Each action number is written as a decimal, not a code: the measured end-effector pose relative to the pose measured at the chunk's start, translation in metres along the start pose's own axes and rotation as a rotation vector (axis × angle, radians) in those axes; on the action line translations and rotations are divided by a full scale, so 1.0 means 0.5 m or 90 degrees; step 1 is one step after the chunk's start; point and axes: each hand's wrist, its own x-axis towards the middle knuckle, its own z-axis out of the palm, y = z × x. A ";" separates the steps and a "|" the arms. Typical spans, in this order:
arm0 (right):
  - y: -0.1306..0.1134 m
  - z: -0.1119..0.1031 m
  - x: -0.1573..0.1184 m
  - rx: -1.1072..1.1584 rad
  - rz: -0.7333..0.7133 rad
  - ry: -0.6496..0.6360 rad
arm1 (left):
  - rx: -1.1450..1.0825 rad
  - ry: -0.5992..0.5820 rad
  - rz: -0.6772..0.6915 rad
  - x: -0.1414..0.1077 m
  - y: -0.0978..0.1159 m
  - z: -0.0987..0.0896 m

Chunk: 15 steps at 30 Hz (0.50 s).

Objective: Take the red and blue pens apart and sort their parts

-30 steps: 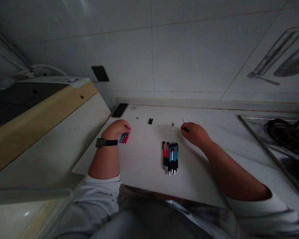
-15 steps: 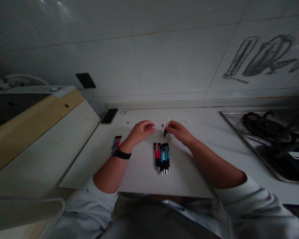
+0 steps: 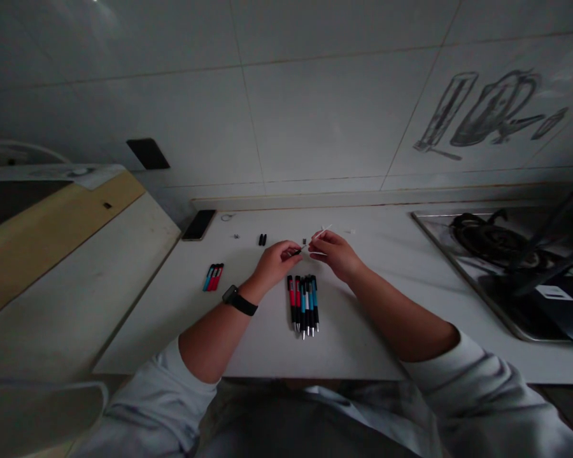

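Observation:
My left hand [image 3: 275,262] is closed on a small black pen grip [image 3: 296,252], its narrow end pointing at the other hand. Thin white pen refills [image 3: 325,230] stick out of my right hand [image 3: 337,256], whose fingers are pinched; another white piece shows below the fingertips. The two hands are close together but apart. Just beneath them lies a row of click pens [image 3: 303,308], red, blue and white with black grips. Loose pen barrels [image 3: 213,277] in blue and red lie left of my left wrist. Two black grips [image 3: 262,240] rest behind my left hand.
Tiny dark parts [image 3: 304,242] lie between the hands, and small metal bits [image 3: 237,236] farther left. A phone [image 3: 199,225] lies by the wall, near a thin ring [image 3: 226,217]. The gas stove [image 3: 494,238] stands right; a white cabinet panel [image 3: 100,273] borders the left.
The black grip that was on the refill in my right hand is now in my left hand. My left hand has closed, and the refill has tilted over. The camera view has shifted slightly.

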 end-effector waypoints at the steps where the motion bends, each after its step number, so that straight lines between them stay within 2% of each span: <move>1: 0.001 0.000 0.000 -0.001 0.003 -0.001 | -0.009 -0.001 0.008 -0.001 0.000 0.000; 6: 0.001 0.001 -0.003 -0.009 0.002 -0.014 | 0.012 -0.004 0.043 -0.004 0.008 0.003; 11: -0.010 -0.001 -0.006 -0.026 -0.017 -0.034 | -0.012 0.008 0.027 -0.005 0.013 0.004; 15: -0.034 -0.032 0.011 -0.063 -0.070 0.014 | -0.020 0.036 0.006 -0.004 0.007 0.004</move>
